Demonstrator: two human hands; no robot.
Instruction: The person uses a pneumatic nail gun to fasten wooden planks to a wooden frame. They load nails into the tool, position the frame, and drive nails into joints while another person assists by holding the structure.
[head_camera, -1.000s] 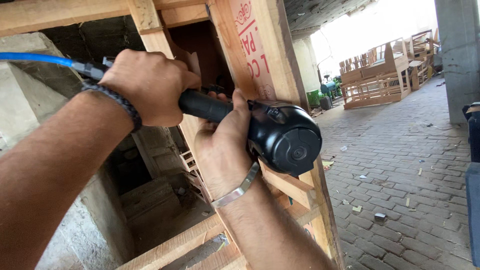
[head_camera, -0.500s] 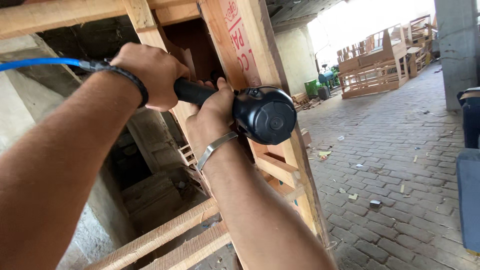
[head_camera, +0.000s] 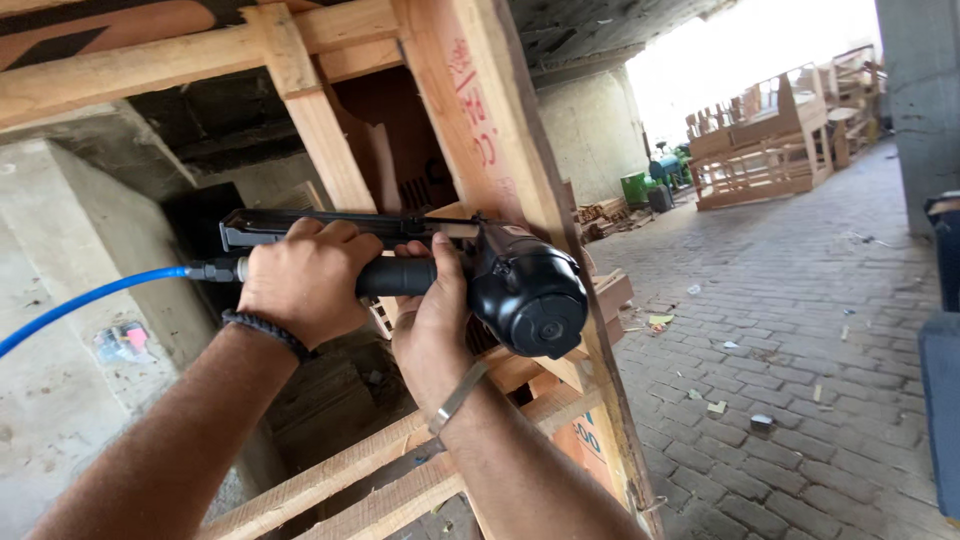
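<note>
nail gun (head_camera: 520, 285), both hands gripping, wooden crate (head_camera: 470, 120)

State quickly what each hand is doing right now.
Left hand: closed on the nail gun grip, at the hose end.
Right hand: closed on the grip beside the gun's head.

A floor (head_camera: 800, 300) paved with grey bricks is seen at the right, on which scraps of wood and paper (head_camera: 716, 407) are scattered and slatted wooden frames (head_camera: 760, 150) are stood far back.
</note>
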